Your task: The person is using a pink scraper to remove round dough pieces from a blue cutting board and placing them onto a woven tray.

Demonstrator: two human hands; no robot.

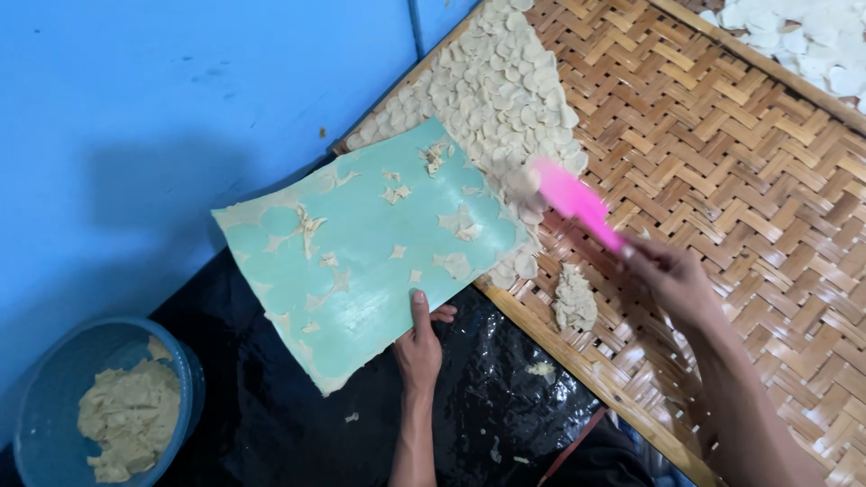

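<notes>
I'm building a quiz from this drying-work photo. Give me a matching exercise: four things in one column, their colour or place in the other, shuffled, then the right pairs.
Things:
1. spatula
2. flexible sheet
3. bowl of dough
4. woven bamboo tray

Descriptions:
A. blue, bottom left corner
B. pink, gripped by the right hand
C. brown, carrying rows of thin round dough pieces
D. pale green, held at its lower edge by the left hand

Pairs: 1-B, 2-D, 3-A, 4-C

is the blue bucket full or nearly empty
Nearly empty: the round blue plastic bucket holds only a low lump of beige dough on one side, with bare blue bottom showing beside it.
</notes>
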